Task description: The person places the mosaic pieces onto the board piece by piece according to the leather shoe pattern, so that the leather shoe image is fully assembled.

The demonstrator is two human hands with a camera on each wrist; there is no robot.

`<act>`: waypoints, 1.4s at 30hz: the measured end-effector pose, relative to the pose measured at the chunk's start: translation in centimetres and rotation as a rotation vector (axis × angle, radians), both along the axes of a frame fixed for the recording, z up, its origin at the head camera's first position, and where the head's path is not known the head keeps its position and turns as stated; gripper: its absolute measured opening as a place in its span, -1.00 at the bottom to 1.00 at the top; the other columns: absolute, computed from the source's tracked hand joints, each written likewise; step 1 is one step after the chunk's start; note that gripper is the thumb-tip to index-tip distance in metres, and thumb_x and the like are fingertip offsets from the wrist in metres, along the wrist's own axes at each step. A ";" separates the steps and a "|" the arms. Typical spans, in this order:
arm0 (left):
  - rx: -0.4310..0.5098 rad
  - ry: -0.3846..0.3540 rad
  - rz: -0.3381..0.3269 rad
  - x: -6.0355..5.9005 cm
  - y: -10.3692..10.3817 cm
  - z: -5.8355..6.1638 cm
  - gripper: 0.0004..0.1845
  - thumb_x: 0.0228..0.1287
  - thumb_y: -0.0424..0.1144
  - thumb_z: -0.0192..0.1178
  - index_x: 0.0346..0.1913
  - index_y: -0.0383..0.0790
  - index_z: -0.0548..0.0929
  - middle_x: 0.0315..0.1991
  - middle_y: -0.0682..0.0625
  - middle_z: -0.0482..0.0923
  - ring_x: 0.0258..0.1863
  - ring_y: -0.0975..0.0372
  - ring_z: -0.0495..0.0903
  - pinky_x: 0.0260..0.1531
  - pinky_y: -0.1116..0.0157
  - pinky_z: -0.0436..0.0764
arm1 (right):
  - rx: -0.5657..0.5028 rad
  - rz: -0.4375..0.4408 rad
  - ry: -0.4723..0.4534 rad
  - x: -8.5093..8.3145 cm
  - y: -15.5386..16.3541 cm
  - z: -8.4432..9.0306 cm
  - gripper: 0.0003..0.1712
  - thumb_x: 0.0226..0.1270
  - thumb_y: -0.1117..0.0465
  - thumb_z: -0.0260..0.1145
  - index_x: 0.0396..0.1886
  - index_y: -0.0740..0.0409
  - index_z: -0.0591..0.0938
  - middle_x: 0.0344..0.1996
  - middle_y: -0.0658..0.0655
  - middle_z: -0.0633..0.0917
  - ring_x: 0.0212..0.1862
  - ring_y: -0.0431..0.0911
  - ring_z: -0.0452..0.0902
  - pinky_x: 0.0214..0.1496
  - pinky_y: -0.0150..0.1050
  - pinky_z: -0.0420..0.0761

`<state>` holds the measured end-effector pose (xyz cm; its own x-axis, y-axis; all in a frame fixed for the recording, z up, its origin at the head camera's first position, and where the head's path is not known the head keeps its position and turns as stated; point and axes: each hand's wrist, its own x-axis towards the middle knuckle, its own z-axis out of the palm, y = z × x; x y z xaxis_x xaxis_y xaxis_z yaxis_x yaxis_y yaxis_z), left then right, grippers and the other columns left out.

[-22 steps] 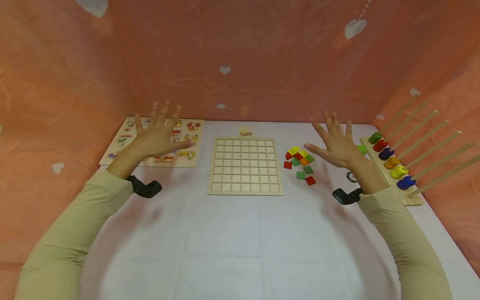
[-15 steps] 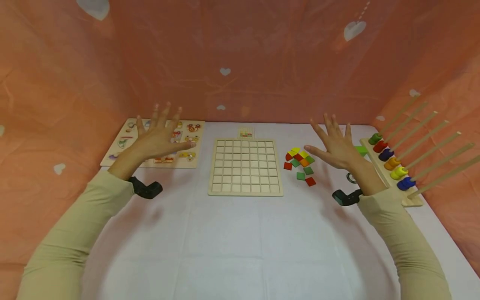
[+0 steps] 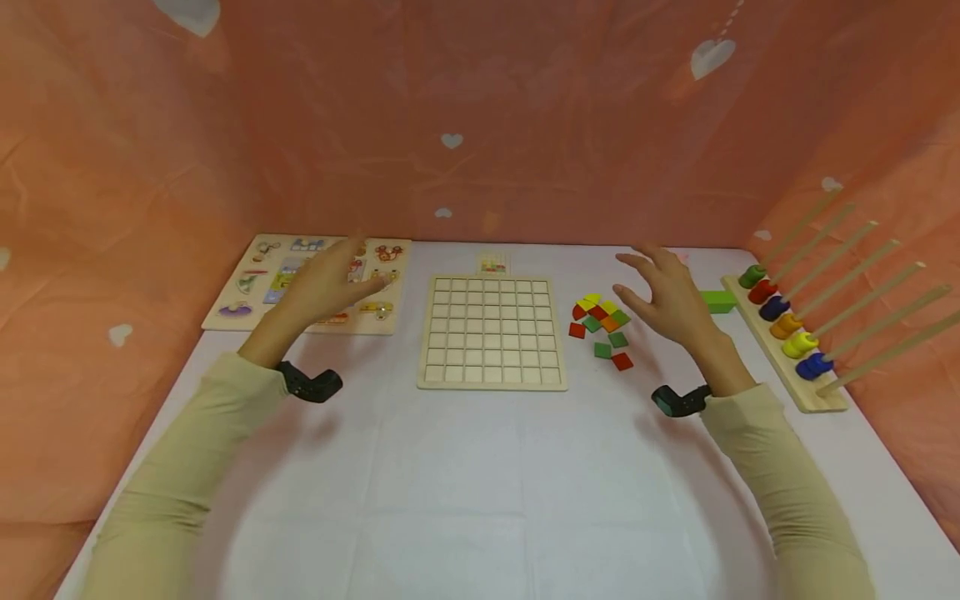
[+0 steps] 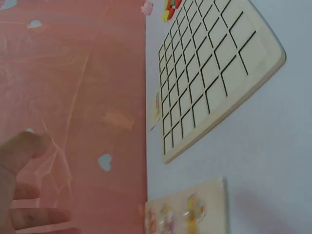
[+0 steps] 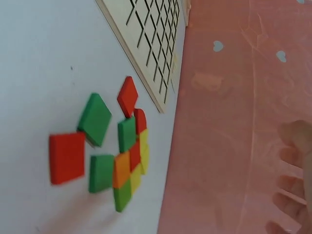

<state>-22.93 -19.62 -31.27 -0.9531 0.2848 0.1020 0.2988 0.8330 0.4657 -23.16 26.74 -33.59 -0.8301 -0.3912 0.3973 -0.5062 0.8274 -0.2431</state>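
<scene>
A wooden grid board (image 3: pixel 491 331) lies flat in the middle of the white table; the left wrist view shows its empty cells (image 4: pixel 209 78). Right of it sits a heap of coloured square tiles (image 3: pixel 600 327), red, green, yellow and orange, also in the right wrist view (image 5: pixel 114 156). My right hand (image 3: pixel 663 296) hovers just right of the tiles, fingers relaxed and spread, holding nothing. My left hand (image 3: pixel 330 279) hovers over the picture puzzle board (image 3: pixel 247 287) left of the grid, fingers loose, empty.
A wooden rack (image 3: pixel 787 350) of slanted rods with coloured rings stands at the right edge, a green block (image 3: pixel 717 301) beside it. A small card (image 3: pixel 492 265) lies behind the grid. Pink cloth walls (image 3: pixel 480 117) enclose the table on three sides.
Both hands have dropped from raised, spread poses and moved inward: the left hand lower over the puzzle board, the right hand toward the tiles. The dark round item near the right wrist is now hidden.
</scene>
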 end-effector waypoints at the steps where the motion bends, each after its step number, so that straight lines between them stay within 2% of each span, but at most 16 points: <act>1: 0.031 0.006 -0.010 0.0 0.2 -0.3 -0.20 0.22 0.09 0.13 0.40 -0.29 0.16 0.28 -0.31 0.28 0.21 -0.15 0.31 0.08 -0.15 0.33 | -0.021 0.014 0.013 0.0 0.0 -0.3 -0.47 0.17 0.20 0.32 0.14 0.26 0.49 0.21 0.36 0.39 0.25 0.26 0.21 0.23 0.25 0.20; 5: 0.123 0.056 -0.044 -0.1 0.7 -2.0 -0.50 0.25 -0.11 0.15 0.14 -0.40 0.48 0.08 -0.31 0.48 0.05 -0.11 0.47 0.01 -0.07 0.43 | -0.073 0.042 0.004 -0.1 -0.2 -1.5 -0.65 0.16 0.28 0.32 -0.04 0.30 0.60 0.03 0.35 0.54 0.10 0.22 0.36 0.10 0.17 0.38; 10: 0.197 0.056 -0.113 -0.4 1.5 -3.9 -0.62 0.24 -0.21 0.17 0.04 -0.39 0.55 0.00 -0.28 0.56 -0.03 -0.08 0.52 -0.02 -0.03 0.46 | -0.126 0.036 -0.073 -0.3 -0.4 -2.8 -0.68 0.20 0.28 0.29 -0.05 0.29 0.62 -0.11 0.30 0.61 -0.13 0.12 0.51 -0.13 0.05 0.56; 14: 0.223 -0.002 -0.179 -0.5 2.0 -5.2 -0.58 0.22 -0.23 0.20 0.09 -0.38 0.51 0.03 -0.30 0.53 0.00 -0.09 0.51 0.00 -0.03 0.46 | -0.165 0.042 -0.109 -0.8 -0.5 -3.7 -0.68 0.20 0.32 0.28 -0.04 0.32 0.61 -0.15 0.31 0.64 -0.21 0.11 0.54 -0.20 0.03 0.58; 17: 0.240 -0.051 -0.231 -0.5 2.3 -6.1 -0.51 0.20 -0.25 0.22 0.16 -0.40 0.45 0.06 -0.34 0.49 0.02 -0.11 0.48 0.03 -0.03 0.44 | -0.187 0.025 -0.131 -1.2 -0.4 -4.3 -0.68 0.20 0.33 0.28 -0.03 0.33 0.61 -0.14 0.33 0.63 -0.18 0.13 0.53 -0.16 0.05 0.56; 23: 0.287 -0.113 -0.278 -0.5 3.0 -7.6 -0.38 0.10 -0.34 0.29 0.24 -0.42 0.36 0.11 -0.36 0.42 0.04 -0.12 0.45 0.02 -0.01 0.47 | -0.230 -0.046 -0.221 -2.2 -0.3 -5.5 -0.66 0.23 0.31 0.25 0.01 0.31 0.59 -0.06 0.32 0.60 -0.07 0.17 0.48 -0.04 0.07 0.52; 26: 0.283 -0.124 -0.287 -0.4 3.5 -8.4 -0.32 0.04 -0.36 0.33 0.26 -0.43 0.33 0.14 -0.35 0.38 0.05 -0.12 0.44 0.02 0.00 0.47 | -0.244 -0.086 -0.280 -2.6 -0.1 -6.0 -0.65 0.26 0.29 0.24 0.04 0.28 0.58 -0.02 0.31 0.58 -0.03 0.16 0.45 0.01 0.06 0.49; 32: 0.246 -0.126 -0.291 -0.4 4.4 -9.5 -0.28 -0.01 -0.39 0.36 0.25 -0.48 0.32 0.12 -0.37 0.34 0.08 -0.13 0.41 0.11 0.00 0.38 | -0.243 -0.108 -0.343 -3.5 -0.2 -6.4 -0.65 0.32 0.30 0.17 0.08 0.29 0.54 0.03 0.34 0.52 0.02 0.17 0.38 0.10 0.07 0.42; 37: 0.171 -0.092 -0.324 -0.4 4.9 -9.4 -0.31 -0.04 -0.41 0.34 0.20 -0.55 0.33 0.09 -0.40 0.34 0.07 -0.14 0.36 0.15 -0.01 0.32 | -0.233 -0.149 -0.393 -4.0 -0.5 -6.5 -0.66 0.34 0.30 0.14 0.09 0.28 0.54 0.05 0.34 0.50 0.04 0.17 0.37 0.15 0.07 0.40; 42: 0.088 -0.127 -0.297 -0.3 5.0 -9.2 -0.28 -0.01 -0.37 0.32 0.24 -0.54 0.29 0.14 -0.39 0.32 0.16 -0.12 0.30 0.22 -0.01 0.24 | -0.218 -0.205 -0.480 -4.4 -0.5 -6.5 -0.66 0.36 0.27 0.11 0.08 0.27 0.55 0.05 0.33 0.50 0.03 0.16 0.38 0.15 0.04 0.43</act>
